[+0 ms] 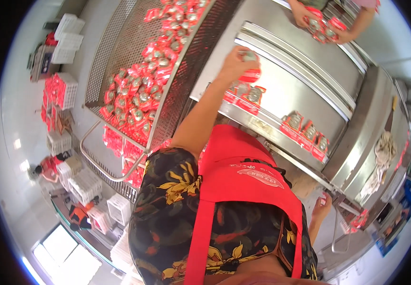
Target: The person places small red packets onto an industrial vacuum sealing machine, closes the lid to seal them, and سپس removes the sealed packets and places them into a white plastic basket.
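My left hand grips a red-and-clear plastic packet above the steel bed of what looks like a vacuum packing machine. Just below that hand, a few similar packets lie along the bed's near edge. Farther right on the same edge is a row of filled packets, their red ends over the rim. My right hand hangs low by my right side, fingers curled, below the machine's front edge. A small reddish patch shows at its fingertips, too small to identify.
To my left stands a perforated steel bin heaped with filled packets. A co-worker's hands hold several packets across the machine. A cloth lies on the steel housing at right. White crates and other people are at far left.
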### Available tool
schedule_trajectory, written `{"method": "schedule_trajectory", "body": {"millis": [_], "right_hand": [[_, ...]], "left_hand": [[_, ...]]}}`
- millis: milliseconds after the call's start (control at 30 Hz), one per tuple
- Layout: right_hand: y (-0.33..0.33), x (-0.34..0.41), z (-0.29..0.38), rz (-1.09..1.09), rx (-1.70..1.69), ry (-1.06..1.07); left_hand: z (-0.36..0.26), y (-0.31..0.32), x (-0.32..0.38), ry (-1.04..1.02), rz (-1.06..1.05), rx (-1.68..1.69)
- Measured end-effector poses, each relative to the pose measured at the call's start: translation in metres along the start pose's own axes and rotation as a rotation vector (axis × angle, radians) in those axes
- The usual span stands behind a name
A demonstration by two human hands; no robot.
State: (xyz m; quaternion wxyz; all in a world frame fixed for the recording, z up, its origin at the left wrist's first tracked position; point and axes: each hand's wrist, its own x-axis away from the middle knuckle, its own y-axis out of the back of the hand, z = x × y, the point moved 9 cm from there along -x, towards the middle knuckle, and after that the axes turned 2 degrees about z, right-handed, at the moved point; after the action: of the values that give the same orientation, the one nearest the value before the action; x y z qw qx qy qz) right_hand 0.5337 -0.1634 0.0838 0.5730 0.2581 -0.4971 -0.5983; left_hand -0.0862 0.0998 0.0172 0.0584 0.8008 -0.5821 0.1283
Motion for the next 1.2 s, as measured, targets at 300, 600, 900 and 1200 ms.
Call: {"method": "schedule_trajectory", "body": {"millis": [300,600,900,1200], "right_hand": [[-0.024,-0.064,0.071,0.146,-0.099,0.146],[-0.019,-0.126,0.112,0.099,-0.080,0.170],[-0.110,-0.192,0.138,0.149,0.149,0.030],[-0.132,-0.197,0.198,0.007,0.105,0.321]], "left_hand": [[0.065,0.350,0.096,-0.076,-0.588,-1.007],[0.066,0.315,0.100,-0.012,-0.431,-1.562],[0.042,-0.026,0.068,-0.322,-0.014,-1.301],[0.076,-0.089,0.042,-0.143,0.092,-1.344]]}}
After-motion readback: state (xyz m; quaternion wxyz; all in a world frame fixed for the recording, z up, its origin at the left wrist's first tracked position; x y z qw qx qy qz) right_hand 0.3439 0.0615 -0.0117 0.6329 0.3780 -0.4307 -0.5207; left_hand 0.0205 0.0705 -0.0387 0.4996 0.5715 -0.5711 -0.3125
